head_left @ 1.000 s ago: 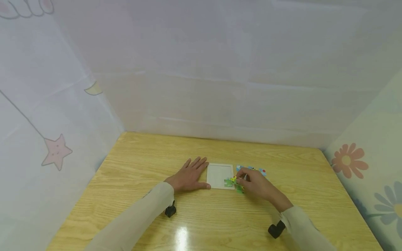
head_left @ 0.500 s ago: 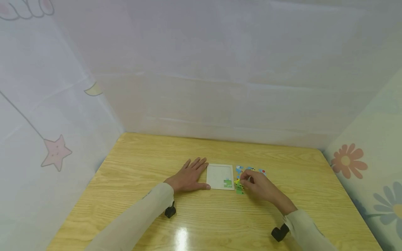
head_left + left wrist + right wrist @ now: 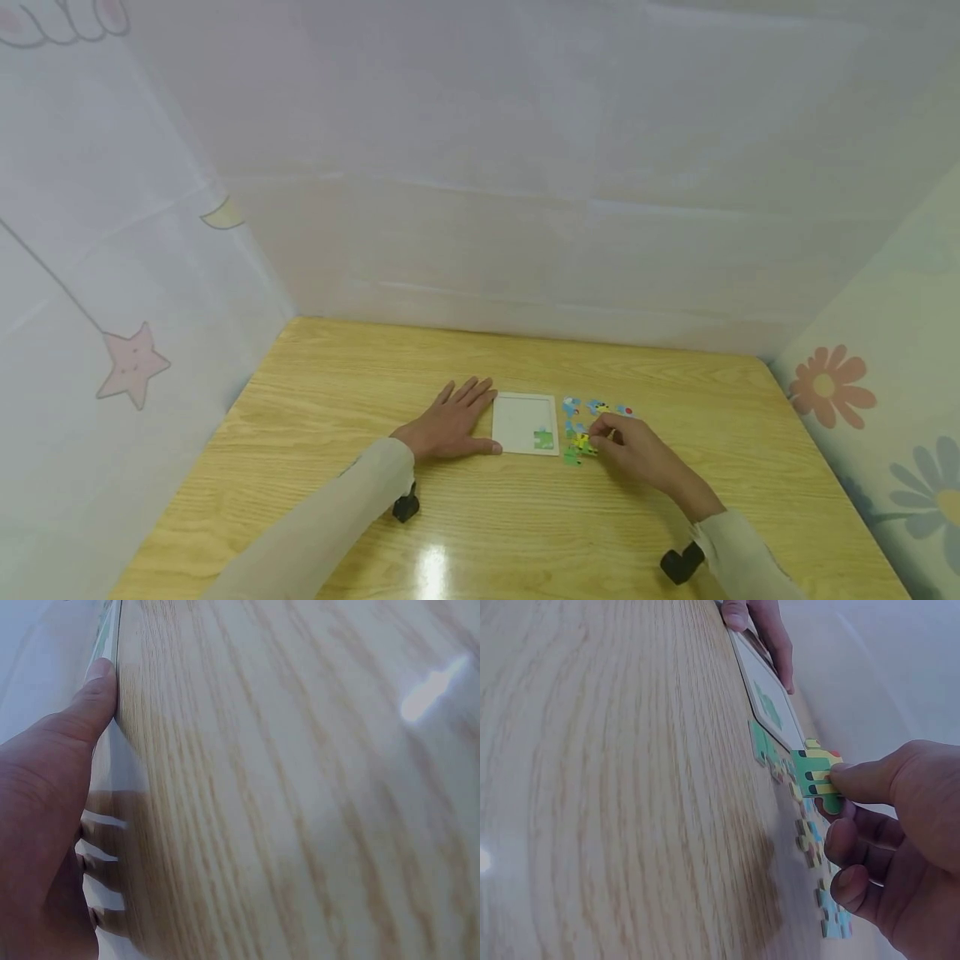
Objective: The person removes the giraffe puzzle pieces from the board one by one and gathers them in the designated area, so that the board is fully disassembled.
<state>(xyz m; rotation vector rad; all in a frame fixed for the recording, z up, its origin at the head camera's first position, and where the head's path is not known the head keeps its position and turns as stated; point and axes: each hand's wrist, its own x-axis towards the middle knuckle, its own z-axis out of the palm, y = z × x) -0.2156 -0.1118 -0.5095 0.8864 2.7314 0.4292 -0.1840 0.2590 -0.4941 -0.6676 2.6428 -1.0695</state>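
Note:
My left hand point(image 3: 450, 423) lies flat on the table with fingers spread. Its thumb and fingertips touch the left side of a pale puzzle tray point(image 3: 517, 421). One green jigsaw piece point(image 3: 543, 439) sits in the tray's lower right corner. Right of the tray, my right hand point(image 3: 636, 446) pinches a green and yellow jigsaw piece point(image 3: 814, 774) between thumb and forefinger, held above the loose pieces. The right wrist view shows its other fingers curled loosely below. In the left wrist view, the left thumb point(image 3: 94, 694) meets the tray's edge.
Several loose puzzle pieces point(image 3: 571, 406) in blue, yellow and green lie on the wooden table point(image 3: 360, 367) right of the tray, some partly behind the right hand. Printed cloth point(image 3: 480, 250) hangs around the table's back and sides.
My right hand has drawn back rightward from the tray's edge, carrying the green and yellow jigsaw piece over the loose pieces. The left hand stays in place.

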